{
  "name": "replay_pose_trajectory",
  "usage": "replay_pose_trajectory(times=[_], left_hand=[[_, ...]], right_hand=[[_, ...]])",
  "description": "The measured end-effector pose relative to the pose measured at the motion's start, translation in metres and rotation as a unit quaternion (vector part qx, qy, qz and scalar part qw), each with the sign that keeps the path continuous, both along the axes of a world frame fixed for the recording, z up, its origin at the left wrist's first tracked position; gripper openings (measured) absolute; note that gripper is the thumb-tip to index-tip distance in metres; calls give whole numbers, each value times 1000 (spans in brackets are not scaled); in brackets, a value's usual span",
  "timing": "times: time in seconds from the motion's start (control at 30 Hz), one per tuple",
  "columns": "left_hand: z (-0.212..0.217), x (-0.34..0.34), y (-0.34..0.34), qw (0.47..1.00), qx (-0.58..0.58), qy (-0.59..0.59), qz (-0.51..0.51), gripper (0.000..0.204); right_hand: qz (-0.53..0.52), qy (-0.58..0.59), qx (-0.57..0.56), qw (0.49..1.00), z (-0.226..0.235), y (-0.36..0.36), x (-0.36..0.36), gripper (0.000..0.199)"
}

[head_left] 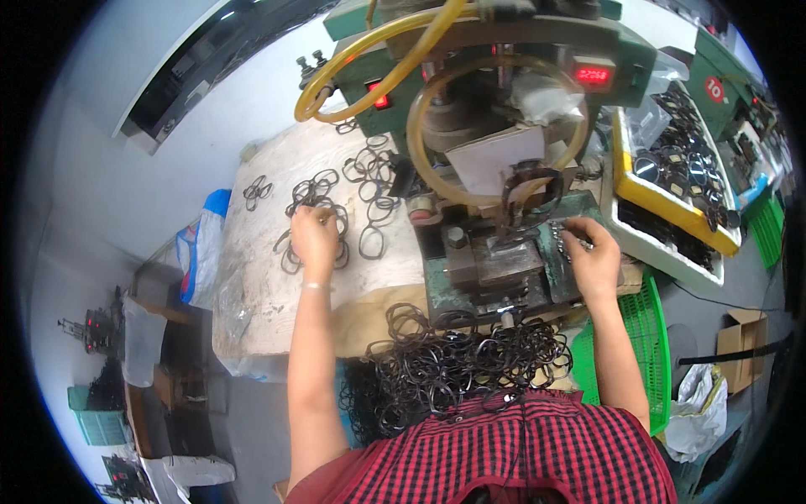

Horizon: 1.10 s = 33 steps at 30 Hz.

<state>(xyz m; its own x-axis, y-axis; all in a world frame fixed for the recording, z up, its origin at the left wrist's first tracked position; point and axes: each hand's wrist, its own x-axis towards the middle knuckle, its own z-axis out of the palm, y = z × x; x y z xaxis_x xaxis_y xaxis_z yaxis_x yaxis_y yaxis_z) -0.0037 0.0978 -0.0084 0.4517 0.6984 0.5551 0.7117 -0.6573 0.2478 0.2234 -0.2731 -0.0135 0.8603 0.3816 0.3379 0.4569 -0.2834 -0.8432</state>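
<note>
My left hand [315,239] reaches onto the pale board at the left, its fingers drawn together over a small heap of dark eyeglass frames [312,190]. Whether it grips one of them is hidden. At the right side of the green machine's bed, my right hand [594,259] curls its thumb and fingers together beside some small shiny metal pieces [557,238]; what lies between its fingertips is too small to name. Between the hands, a dark eyeglass frame [531,195] stands at the machine's metal fixture [506,265]. A large tangle of dark eyeglass frames [470,357] lies right before me.
More eyeglass frames [374,242] are spread on the board [260,290]. Yellow hoses [417,160] loop in front of the green press [621,71]. At the right stand a yellow-and-white box [625,160] of dark lenses or glasses and a green basket [655,361].
</note>
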Motion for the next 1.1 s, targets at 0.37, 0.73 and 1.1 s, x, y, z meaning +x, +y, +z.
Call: replay_pose_trajectory(times=[0.37,0.73,1.1], left_hand=[[-38,-41,-30,996,-74,45,-9,17],[6,-8,-106,801,-423,-381,-187,9],[85,6,-166,775,-286,-496,-268,9]], right_hand=[[-70,48,36,996,-33,-83,-3,15],[174,127,145,966,42,34,-38,27],[206,246,264,909,53,47,-58,45]])
